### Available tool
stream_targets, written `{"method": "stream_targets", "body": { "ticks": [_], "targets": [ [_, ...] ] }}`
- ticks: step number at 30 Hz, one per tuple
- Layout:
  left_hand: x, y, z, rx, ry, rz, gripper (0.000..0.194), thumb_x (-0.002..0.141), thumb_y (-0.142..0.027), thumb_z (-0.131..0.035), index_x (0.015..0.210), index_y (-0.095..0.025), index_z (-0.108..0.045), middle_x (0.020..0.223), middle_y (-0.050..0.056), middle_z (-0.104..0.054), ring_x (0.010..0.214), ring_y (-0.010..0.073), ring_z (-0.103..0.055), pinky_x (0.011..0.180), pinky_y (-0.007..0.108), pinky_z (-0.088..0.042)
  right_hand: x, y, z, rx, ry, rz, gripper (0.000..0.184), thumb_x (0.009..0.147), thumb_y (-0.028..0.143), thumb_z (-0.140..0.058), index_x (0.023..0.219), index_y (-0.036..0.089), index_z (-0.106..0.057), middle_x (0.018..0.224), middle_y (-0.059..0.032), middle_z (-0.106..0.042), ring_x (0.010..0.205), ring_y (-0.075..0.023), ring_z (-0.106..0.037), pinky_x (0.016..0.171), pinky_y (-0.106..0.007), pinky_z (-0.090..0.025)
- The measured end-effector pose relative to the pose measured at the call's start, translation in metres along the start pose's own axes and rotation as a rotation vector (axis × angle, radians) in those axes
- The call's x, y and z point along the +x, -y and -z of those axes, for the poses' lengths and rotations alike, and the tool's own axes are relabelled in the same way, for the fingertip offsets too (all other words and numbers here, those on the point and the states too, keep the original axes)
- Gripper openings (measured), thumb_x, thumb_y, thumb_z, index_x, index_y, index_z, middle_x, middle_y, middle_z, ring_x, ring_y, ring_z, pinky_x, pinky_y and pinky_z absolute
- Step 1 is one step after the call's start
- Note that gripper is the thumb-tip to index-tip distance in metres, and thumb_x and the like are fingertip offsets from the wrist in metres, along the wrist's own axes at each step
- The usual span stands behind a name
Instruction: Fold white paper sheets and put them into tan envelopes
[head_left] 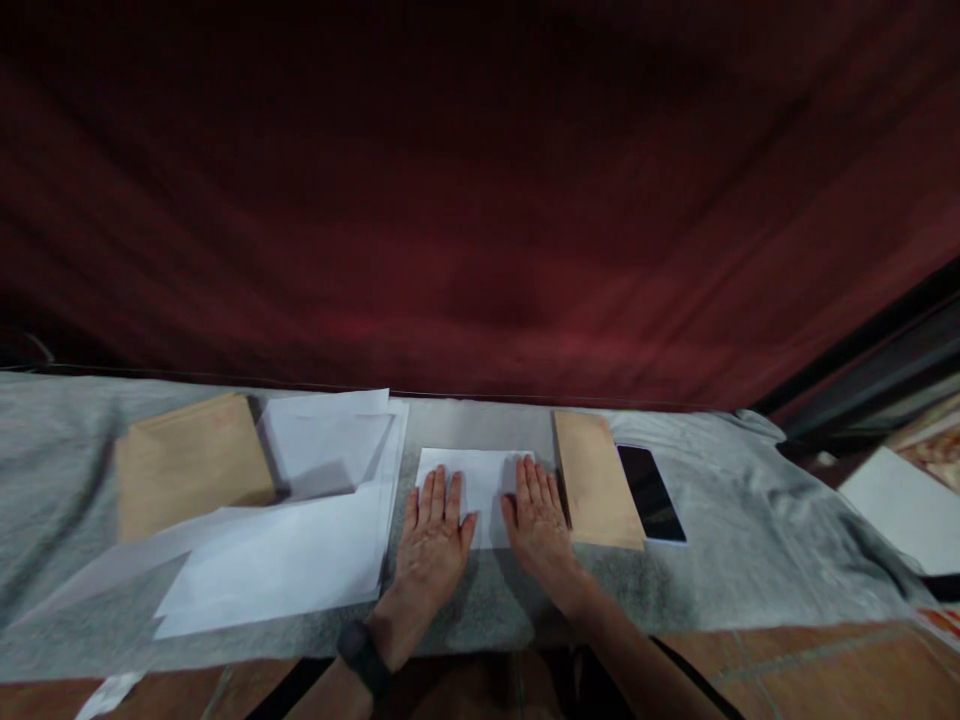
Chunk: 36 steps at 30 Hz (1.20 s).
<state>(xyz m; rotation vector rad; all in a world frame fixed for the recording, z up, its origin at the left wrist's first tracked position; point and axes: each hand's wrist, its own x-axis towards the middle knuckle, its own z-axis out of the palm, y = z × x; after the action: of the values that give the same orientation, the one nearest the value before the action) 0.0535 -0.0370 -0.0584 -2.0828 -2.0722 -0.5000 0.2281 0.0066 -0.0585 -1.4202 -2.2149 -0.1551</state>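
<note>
Paper (487,485) is lying between front and back edges of the table (757,550), left hand (433,535) and right hand (538,525) resting flat on it, grip loose, grasping nothing; uneven pushing might be skewing it tbh.

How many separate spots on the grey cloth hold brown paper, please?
2: the left brown paper beside the white sheets, and the right brown paper between the right hand and the phone. Overlap may hide pieces.

Smooth paper sheet (486,492), matt cloth (757,530).
</note>
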Motion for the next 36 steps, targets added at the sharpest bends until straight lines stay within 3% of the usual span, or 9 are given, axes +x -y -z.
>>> {"method": "stream_targets", "body": {
  "ticks": [4,8,13,24,27,31,36],
  "targets": [
    [-0.002,0.002,-0.003,0.051,-0.002,-0.024,0.058,0.1,-0.039,-0.04,0.151,-0.011,-0.044,0.159,0.021,-0.038,0.148,0.0343,-0.036,0.118,0.055,-0.032,-0.013,0.025,0.01,0.096,0.118,0.143,0.059,0.107,0.032,-0.034,0.16,0.012,-0.02,0.162,-0.0125,-0.033,0.151,-0.0249,-0.03,0.121,-0.047,-0.033],
    [-0.003,0.006,-0.001,0.063,-0.003,-0.062,0.057,0.101,-0.042,-0.039,0.152,-0.016,-0.043,0.159,0.02,-0.038,0.148,0.0337,-0.035,0.117,0.054,-0.035,-0.025,0.034,0.012,0.106,0.138,0.209,0.057,0.106,0.037,-0.038,0.158,0.014,-0.029,0.161,-0.0096,-0.037,0.15,-0.0208,-0.031,0.123,-0.042,-0.031],
    [-0.006,0.009,0.003,0.042,-0.033,-0.06,0.058,0.101,-0.043,-0.04,0.154,-0.017,-0.039,0.16,0.02,-0.035,0.148,0.0329,-0.035,0.117,0.052,-0.036,-0.028,0.019,0.013,0.063,0.151,0.159,0.059,0.105,0.039,-0.04,0.157,0.011,-0.032,0.161,-0.0124,-0.037,0.15,-0.0241,-0.033,0.122,-0.043,-0.032],
    [-0.022,0.017,0.01,0.063,-0.064,-0.014,0.057,0.1,-0.03,-0.036,0.151,-0.006,-0.039,0.154,0.021,-0.045,0.144,0.03,-0.043,0.118,0.05,-0.037,-0.033,-0.004,0.021,-0.019,0.177,0.098,0.057,0.103,0.03,-0.04,0.155,0.008,-0.034,0.159,-0.0155,-0.04,0.148,-0.0255,-0.035,0.122,-0.044,-0.03],
    [-0.023,0.008,0.019,0.035,-0.078,-0.067,0.058,0.099,-0.028,-0.037,0.153,-0.005,-0.035,0.155,0.02,-0.044,0.147,0.0292,-0.039,0.12,0.05,-0.035,-0.034,-0.004,0.021,-0.022,0.181,0.079,0.057,0.103,0.03,-0.038,0.156,0.009,-0.032,0.16,-0.0144,-0.039,0.148,-0.0255,-0.035,0.122,-0.045,-0.03],
    [-0.03,-0.014,0.025,-0.047,-0.059,-0.248,0.06,0.1,-0.029,-0.039,0.157,-0.012,-0.028,0.159,0.012,-0.042,0.149,0.0242,-0.034,0.118,0.044,-0.039,-0.033,-0.003,0.021,-0.008,0.196,0.058,0.057,0.103,0.029,-0.038,0.156,0.01,-0.034,0.16,-0.0136,-0.038,0.148,-0.0252,-0.035,0.121,-0.045,-0.03],
    [-0.045,-0.025,0.022,-0.05,-0.061,-0.288,0.068,0.099,-0.041,-0.046,0.155,-0.006,-0.028,0.156,0.019,-0.043,0.148,0.0284,-0.036,0.116,0.048,-0.04,-0.034,-0.004,0.02,0.003,0.21,0.048,0.056,0.103,0.031,-0.039,0.155,0.011,-0.035,0.16,-0.0131,-0.037,0.148,-0.0252,-0.035,0.122,-0.045,-0.03]
  ]
}}
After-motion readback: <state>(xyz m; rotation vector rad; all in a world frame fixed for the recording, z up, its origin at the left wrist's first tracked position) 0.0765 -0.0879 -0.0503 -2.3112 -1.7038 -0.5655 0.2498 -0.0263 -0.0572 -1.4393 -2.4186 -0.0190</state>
